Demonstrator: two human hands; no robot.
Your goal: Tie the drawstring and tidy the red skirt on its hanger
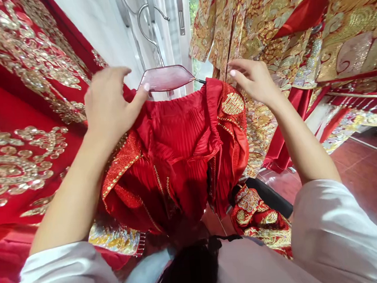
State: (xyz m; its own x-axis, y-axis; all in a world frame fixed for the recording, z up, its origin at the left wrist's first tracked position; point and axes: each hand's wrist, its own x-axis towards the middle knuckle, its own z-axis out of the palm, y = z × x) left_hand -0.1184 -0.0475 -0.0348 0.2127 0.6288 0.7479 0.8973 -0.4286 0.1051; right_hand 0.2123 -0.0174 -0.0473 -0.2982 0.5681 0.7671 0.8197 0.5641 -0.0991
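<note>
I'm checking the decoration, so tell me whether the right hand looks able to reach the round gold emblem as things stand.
Probably yes: the right hand appears empty, close to the round gold emblem on the red garment, and nothing visible lies between them.

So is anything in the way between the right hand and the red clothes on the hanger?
Nothing that I can see. There's a gap between the right hand and the red garment, and gold-patterned clothes show behind it, not in between.
</note>
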